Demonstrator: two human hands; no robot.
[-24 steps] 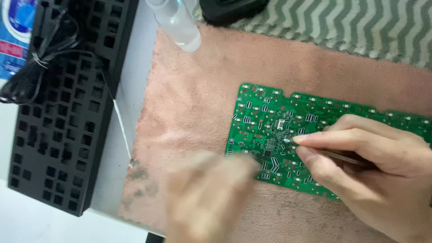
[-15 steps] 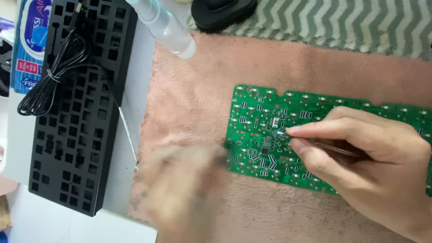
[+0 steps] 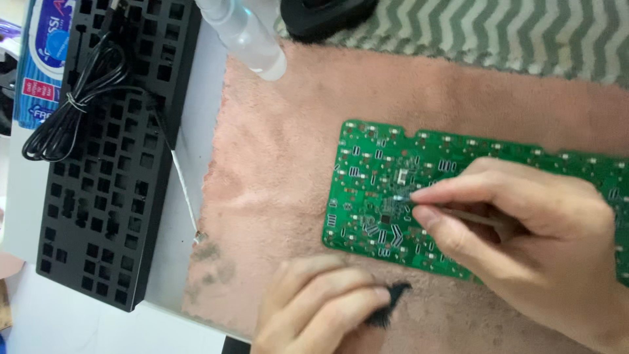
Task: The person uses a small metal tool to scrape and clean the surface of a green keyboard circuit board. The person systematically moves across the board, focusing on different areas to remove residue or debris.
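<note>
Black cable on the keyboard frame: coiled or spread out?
Coiled: the black cable lies in bundled loops, tied at the middle, on the black keyboard frame.

Two bare hands are visible. The right hand [image 3: 544, 242] enters from the lower right edge, with long slim fingers [image 3: 485, 190] and short, clean nails. The left hand [image 3: 314, 308] comes from the bottom edge and looks slightly blurred. No glove, ring, watch or sleeve is seen on either hand; the wrists are cut by the frame.
</note>
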